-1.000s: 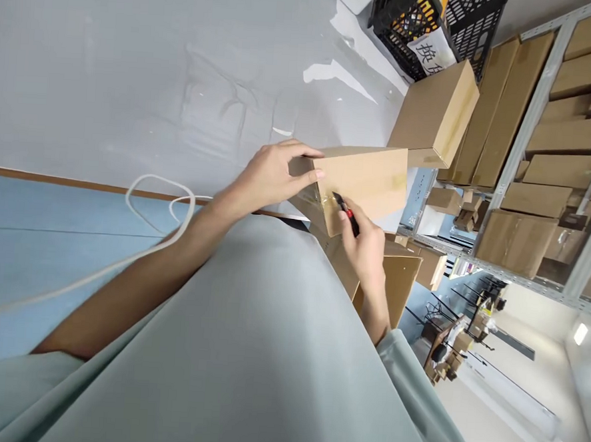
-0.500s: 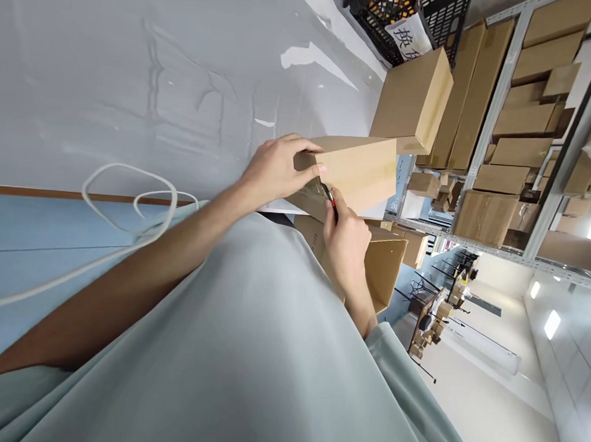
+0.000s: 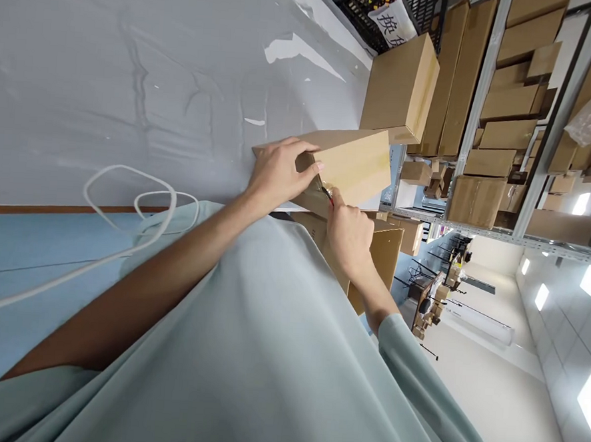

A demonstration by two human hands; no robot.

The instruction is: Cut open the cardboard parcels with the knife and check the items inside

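Carton point(image 3: 355, 166) looks stiff, probably light, best held by the edge my left hand point(image 3: 279, 172) pinches, while my right hand point(image 3: 349, 236) grips the cutter point(image 3: 327, 193).

Pale grey-green all the way down, a loose, plain shirt point(image 3: 269, 326), smooth cloth with long soft creases running through it! Matching sleeves now, left sleeve point(image 3: 29, 398) and right sleeve point(image 3: 416, 368) in that same minty grey, both cut short, the right one roomy at its edge, and beyond them bare forearms point(image 3: 203, 255), bare left hand point(image 3: 278, 173), bare right hand point(image 3: 352, 238)
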